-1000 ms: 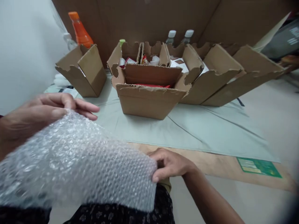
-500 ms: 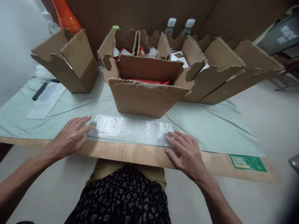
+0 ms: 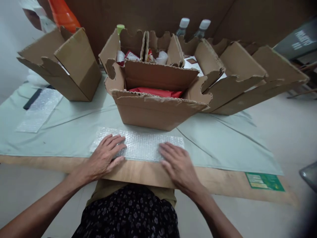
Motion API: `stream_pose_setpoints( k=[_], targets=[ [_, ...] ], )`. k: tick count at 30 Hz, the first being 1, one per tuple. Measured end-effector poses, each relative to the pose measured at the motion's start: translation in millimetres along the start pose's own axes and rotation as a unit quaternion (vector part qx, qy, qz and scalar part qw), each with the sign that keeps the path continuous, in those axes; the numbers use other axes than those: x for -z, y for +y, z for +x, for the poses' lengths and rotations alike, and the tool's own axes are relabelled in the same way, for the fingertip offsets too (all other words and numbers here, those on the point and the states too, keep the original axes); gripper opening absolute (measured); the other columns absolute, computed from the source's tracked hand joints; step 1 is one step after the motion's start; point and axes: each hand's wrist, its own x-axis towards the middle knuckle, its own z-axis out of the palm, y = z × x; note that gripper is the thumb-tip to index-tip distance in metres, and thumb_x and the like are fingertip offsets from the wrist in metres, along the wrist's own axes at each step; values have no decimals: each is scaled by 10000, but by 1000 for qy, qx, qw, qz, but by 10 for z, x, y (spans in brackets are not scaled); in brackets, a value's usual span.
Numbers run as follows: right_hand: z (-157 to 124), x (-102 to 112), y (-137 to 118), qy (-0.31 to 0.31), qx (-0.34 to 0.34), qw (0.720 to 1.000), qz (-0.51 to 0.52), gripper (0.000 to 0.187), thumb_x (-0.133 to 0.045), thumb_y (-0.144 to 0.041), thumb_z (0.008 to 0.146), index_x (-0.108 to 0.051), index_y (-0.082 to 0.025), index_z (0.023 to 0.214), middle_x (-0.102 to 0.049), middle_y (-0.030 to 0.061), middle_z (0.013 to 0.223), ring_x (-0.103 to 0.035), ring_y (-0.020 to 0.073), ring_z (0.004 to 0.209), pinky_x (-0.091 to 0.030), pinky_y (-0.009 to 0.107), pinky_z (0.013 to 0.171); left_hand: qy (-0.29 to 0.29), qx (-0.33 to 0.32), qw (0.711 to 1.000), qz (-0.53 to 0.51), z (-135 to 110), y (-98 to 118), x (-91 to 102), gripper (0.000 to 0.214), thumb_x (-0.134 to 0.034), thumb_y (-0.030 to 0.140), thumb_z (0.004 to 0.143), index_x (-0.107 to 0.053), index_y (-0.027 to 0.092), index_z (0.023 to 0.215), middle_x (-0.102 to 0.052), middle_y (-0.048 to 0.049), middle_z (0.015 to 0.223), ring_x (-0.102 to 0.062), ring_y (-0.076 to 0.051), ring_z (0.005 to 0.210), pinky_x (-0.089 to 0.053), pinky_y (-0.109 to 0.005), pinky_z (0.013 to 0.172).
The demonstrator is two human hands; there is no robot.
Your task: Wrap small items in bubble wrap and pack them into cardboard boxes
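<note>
A strip of bubble wrap (image 3: 141,145) lies flat on the pale green cloth (image 3: 223,145) near the front edge of the table. My left hand (image 3: 105,158) rests on its left part with fingers stretched flat. My right hand (image 3: 177,165) lies flat on its right part, fingers spread. Neither hand grips anything. Just behind the wrap stands an open cardboard box (image 3: 156,109) with a red packet (image 3: 155,92) inside.
An open cardboard box (image 3: 71,69) stands at the left, with a second bubble wrap sheet (image 3: 39,110) before it. More open boxes (image 3: 247,82) line the right. An orange bottle (image 3: 63,15) and clear bottles (image 3: 182,28) stand at the back. A green label (image 3: 264,181) lies on the wooden edge.
The bubble wrap went from held up in both hands to lying flat on the cloth. Both hands have since slid inward along it toward the middle.
</note>
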Motion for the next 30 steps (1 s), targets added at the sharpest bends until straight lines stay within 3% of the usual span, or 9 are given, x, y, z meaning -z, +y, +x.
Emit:
stream_pose_setpoints(
  k=[3, 5, 9, 12, 17, 21, 24, 27, 30],
  targets=[
    [-498, 236, 440, 101, -101, 987, -79, 297, -471, -315, 1051, -729, -188, 1124, -780, 103, 1194, -705, 305, 1159, -515, 484, 926, 0, -14, 1000, 6, -38, 31, 3, 303, -606, 344, 963, -680, 257, 1243, -626, -98, 1470, -550, -323, 1381, -339, -585, 1229],
    [-630, 367, 620, 139, -120, 977, -109, 284, -493, -352, 1042, -726, -193, 1074, -795, 104, 1114, -735, 296, 1072, -525, 455, 889, 25, -12, 999, 31, -52, 58, 41, 289, -579, 322, 984, -668, 243, 1248, -618, -107, 1471, -537, -315, 1390, -364, -566, 1217],
    [-340, 328, 702, 129, -104, 983, -84, 346, -461, -402, 1046, -699, -199, 1193, -760, 116, 1225, -711, 285, 1133, -537, 423, 897, 155, 75, 974, 148, -147, -36, 186, 308, -550, 305, 983, -661, 169, 1236, -639, -189, 1383, -572, -362, 1316, -452, -579, 1114],
    [9, 140, 701, 85, -114, 987, -77, 430, -436, -462, 1032, -689, -175, 1227, -717, 151, 1313, -681, 344, 1180, -546, 488, 884, 170, 189, 940, 226, -260, -199, 243, 406, -604, 408, 917, -680, 119, 1192, -651, -243, 1305, -587, -438, 1233, -488, -635, 1012],
    [75, 71, 660, 68, -90, 994, -3, 368, -460, -450, 1004, -706, -209, 873, -768, 124, 1186, -724, 322, 1063, -565, 493, 861, 195, 222, 934, 201, -303, -272, 105, 179, -592, 319, 868, -688, 171, 896, -653, -223, 1309, -542, -424, 1296, -460, -596, 1045],
    [-239, 259, 317, 65, -160, 977, 127, 265, -577, -470, 967, -714, -244, 955, -798, 57, 944, -761, 236, 817, -610, 351, 728, 205, 208, 945, 145, -275, -204, 261, 74, -559, 222, 841, -629, 226, 817, -748, -98, 1044, -675, -301, 1026, -518, -463, 913],
    [-392, 246, -153, 14, -207, 943, 262, 374, -635, -452, 949, -690, -257, 1263, -779, 84, 1182, -774, 238, 993, -636, 298, 770, 210, 199, 949, 126, -153, -280, 611, 81, -549, 215, 856, -626, 238, 856, -720, -22, 828, -676, -228, 799, -529, -377, 815],
    [-350, 41, -649, -34, -213, 894, 392, 514, -615, -412, 973, -590, -261, 1463, -647, 110, 1454, -671, 264, 1272, -592, 356, 1004, 201, 195, 945, 170, 157, -495, 883, 98, -560, 220, 862, -651, 221, 902, -735, -58, 908, -688, -267, 903, -525, -426, 892],
    [-210, -199, -978, -90, -218, 845, 480, 524, -583, -405, 990, -568, -285, 1500, -725, 104, 1306, -722, 246, 1111, -603, 370, 944, 172, 215, 943, 187, 426, -679, 903, 277, -610, 193, 822, -672, 171, 1092, -727, -146, 1149, -650, -347, 1120, -500, -537, 997]
  ],
)
